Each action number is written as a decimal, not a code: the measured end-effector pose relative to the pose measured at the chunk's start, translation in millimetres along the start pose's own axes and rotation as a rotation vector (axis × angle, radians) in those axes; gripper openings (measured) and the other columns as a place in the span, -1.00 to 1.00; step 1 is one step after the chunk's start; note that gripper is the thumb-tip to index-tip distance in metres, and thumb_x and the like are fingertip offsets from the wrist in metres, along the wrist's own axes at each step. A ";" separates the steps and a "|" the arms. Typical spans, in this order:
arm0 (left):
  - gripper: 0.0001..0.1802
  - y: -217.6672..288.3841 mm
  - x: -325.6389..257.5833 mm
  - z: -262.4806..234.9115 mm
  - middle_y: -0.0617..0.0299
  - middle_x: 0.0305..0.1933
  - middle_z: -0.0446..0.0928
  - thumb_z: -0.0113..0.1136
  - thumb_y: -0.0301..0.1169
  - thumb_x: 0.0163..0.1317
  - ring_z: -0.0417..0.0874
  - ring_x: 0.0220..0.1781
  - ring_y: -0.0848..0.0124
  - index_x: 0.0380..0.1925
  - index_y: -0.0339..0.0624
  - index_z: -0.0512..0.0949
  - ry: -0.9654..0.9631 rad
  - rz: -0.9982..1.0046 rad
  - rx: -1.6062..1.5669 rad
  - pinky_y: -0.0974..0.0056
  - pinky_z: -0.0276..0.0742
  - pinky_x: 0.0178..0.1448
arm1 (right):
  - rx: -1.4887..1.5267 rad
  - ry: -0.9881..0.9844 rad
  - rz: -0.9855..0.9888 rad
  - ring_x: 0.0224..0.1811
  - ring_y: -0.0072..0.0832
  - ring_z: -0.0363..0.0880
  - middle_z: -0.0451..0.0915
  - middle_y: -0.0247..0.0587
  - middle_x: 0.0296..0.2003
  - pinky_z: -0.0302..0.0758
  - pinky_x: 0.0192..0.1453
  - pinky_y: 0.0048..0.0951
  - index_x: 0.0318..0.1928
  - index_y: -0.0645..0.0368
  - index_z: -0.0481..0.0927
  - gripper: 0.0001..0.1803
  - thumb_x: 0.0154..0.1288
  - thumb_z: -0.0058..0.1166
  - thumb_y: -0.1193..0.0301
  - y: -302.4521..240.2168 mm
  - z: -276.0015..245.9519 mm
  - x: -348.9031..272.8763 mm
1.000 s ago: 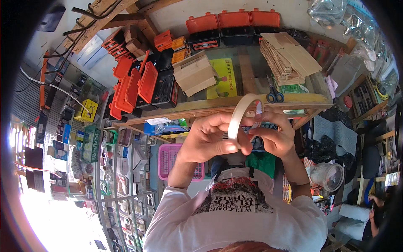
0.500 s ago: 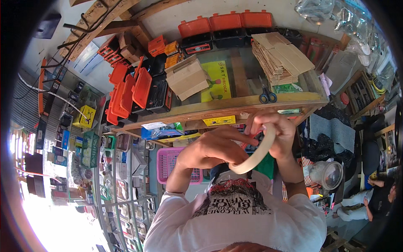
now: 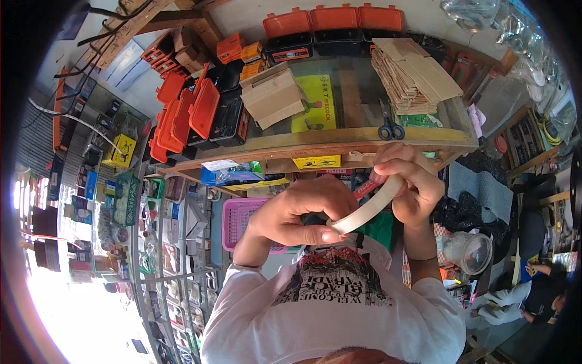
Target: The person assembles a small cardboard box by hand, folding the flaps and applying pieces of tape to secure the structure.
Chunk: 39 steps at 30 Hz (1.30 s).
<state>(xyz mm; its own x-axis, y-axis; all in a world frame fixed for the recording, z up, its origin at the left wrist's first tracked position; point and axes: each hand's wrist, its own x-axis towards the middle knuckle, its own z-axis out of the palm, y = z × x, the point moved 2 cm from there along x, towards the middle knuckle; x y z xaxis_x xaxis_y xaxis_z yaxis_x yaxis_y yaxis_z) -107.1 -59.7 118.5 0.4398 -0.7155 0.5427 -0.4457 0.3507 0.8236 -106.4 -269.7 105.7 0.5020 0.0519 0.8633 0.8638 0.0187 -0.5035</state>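
Note:
A roll of cream masking tape (image 3: 371,210) with a red inner core is held up in front of my chest, tilted, its pale edge facing me. My left hand (image 3: 303,207) pinches the lower left end of the roll, thumb along the outside and fingers curled behind it. The fingers of my right hand (image 3: 412,182) are wrapped round its upper right end. Just beyond, on the glass-topped counter (image 3: 260,143), lie dark blue scissors (image 3: 390,128) and an open cardboard box (image 3: 273,97).
A stack of flattened cardboard (image 3: 412,79) lies at the counter's right. Orange and black toolboxes (image 3: 200,115) stand at left, with more along the back. A pink basket (image 3: 233,223) sits below the counter. At far right, another person (image 3: 539,297) is near the shelves.
My left thumb has come round onto the outside of the tape roll, and the roll has turned a little. My right hand has shifted slightly up and right.

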 end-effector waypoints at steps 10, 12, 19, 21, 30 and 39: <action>-0.77 -0.8 -12.4 -3.5 0.18 -0.41 0.55 0.19 -0.28 0.10 0.55 -0.28 0.18 -0.51 -0.23 0.47 0.223 -0.046 0.003 0.06 0.35 0.01 | -0.169 -0.150 -0.212 -0.36 -0.37 0.60 0.61 -0.33 -0.34 0.50 -0.27 -0.33 -0.08 0.16 0.78 -0.55 -0.07 0.46 0.34 -12.2 13.5 17.0; -0.77 6.2 -12.1 -4.8 0.17 -0.42 0.54 0.19 -0.28 0.09 0.54 -0.29 0.18 -0.51 -0.23 0.46 0.237 -0.052 0.072 0.08 0.34 0.02 | -0.181 -0.164 -0.214 -0.36 -0.38 0.60 0.61 -0.35 -0.34 0.50 -0.27 -0.33 -0.08 0.15 0.79 -0.55 -0.08 0.46 0.33 -15.3 15.0 18.6; -0.75 23.8 -10.3 -7.6 0.17 -0.51 0.41 0.19 -0.27 0.02 0.44 -0.40 0.17 -0.58 -0.22 0.42 0.257 -0.116 0.303 0.12 0.26 -0.02 | -0.300 -0.229 -0.232 -0.35 -0.46 0.60 0.60 -0.46 -0.35 0.50 -0.25 -0.34 -0.10 0.06 0.81 -0.54 -0.13 0.47 0.28 -28.7 19.1 26.3; -0.74 28.0 -8.7 -5.9 0.18 -0.52 0.39 0.19 -0.28 0.01 0.41 -0.42 0.18 -0.59 -0.22 0.41 0.266 -0.131 0.304 0.12 0.25 -0.04 | -0.313 -0.238 -0.232 -0.34 -0.47 0.60 0.59 -0.48 -0.35 0.49 -0.24 -0.35 -0.11 0.05 0.81 -0.55 -0.12 0.47 0.28 -30.1 20.4 26.7; -0.74 31.5 -6.5 -3.1 0.19 -0.57 0.35 0.22 -0.31 0.02 0.36 -0.49 0.19 -0.62 -0.22 0.38 0.264 -0.128 0.344 0.12 0.24 -0.08 | -0.384 -0.244 -0.233 -0.32 -0.53 0.61 0.58 -0.55 -0.37 0.46 -0.20 -0.35 -0.12 -0.02 0.81 -0.60 -0.06 0.45 0.23 -36.1 18.6 26.4; -0.68 27.6 -0.5 -1.8 0.26 -0.67 0.26 0.26 -0.31 0.02 0.29 -0.57 0.24 -0.70 -0.19 0.35 0.236 -0.134 0.315 0.16 0.19 -0.14 | -0.418 -0.251 -0.266 -0.31 -0.54 0.62 0.59 -0.58 -0.37 0.43 -0.20 -0.36 -0.12 -0.04 0.81 -0.62 -0.03 0.45 0.21 -37.9 13.5 22.1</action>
<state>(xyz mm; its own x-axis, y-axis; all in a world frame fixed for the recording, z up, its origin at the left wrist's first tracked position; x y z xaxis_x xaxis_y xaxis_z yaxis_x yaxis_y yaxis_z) -118.1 -48.5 141.2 0.6606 -0.5716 0.4868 -0.5729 0.0353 0.8189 -128.6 -255.8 143.4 0.2829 0.3367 0.8981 0.9284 -0.3312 -0.1682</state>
